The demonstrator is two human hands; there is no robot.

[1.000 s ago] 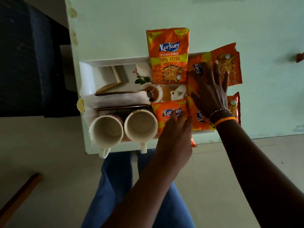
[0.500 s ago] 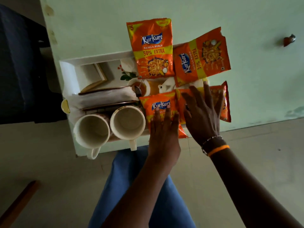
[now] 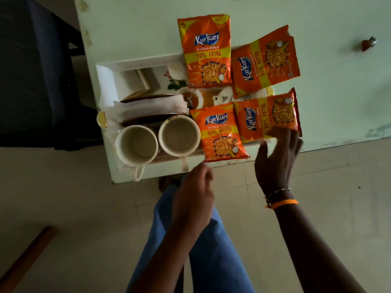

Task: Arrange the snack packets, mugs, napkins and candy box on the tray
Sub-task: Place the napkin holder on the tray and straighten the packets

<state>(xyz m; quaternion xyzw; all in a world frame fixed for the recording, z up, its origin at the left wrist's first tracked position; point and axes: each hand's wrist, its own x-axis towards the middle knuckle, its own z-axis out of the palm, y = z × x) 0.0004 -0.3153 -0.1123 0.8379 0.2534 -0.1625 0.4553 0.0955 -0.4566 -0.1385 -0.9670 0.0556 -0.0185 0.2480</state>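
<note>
White tray (image 3: 135, 62) on pale green worktop (image 3: 330, 85): four orange snack packets (image 3: 222, 132) at right, two mugs (image 3: 179, 135) at near left, folded napkins (image 3: 148, 106) behind them. Right hand (image 3: 275, 157) open, fingertips touching near-right packet (image 3: 266, 118). Left hand (image 3: 193, 197) loosely curled, holding nothing, off the tray.

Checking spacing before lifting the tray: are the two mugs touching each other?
Cannot tell. In the head view the left mug and right mug show rims that meet or overlap, without a plain gap.
</note>
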